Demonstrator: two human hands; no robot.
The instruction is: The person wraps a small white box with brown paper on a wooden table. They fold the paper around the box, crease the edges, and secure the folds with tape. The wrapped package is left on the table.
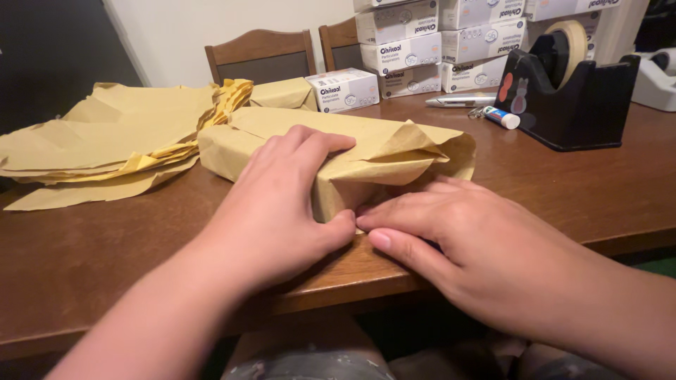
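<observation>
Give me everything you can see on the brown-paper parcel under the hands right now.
The parcel is a box-shaped bundle wrapped in creased tan kraft paper, lying lengthwise on the wooden table near its front edge. Its right end is unsealed: loose paper stands up in folded flaps. No tape shows on it. The left hand lies flat over the top and near face, thumb on the lower corner. The right hand presses its fingertips against the near lower edge. Its far left end sits beside a stack of paper sheets.
</observation>
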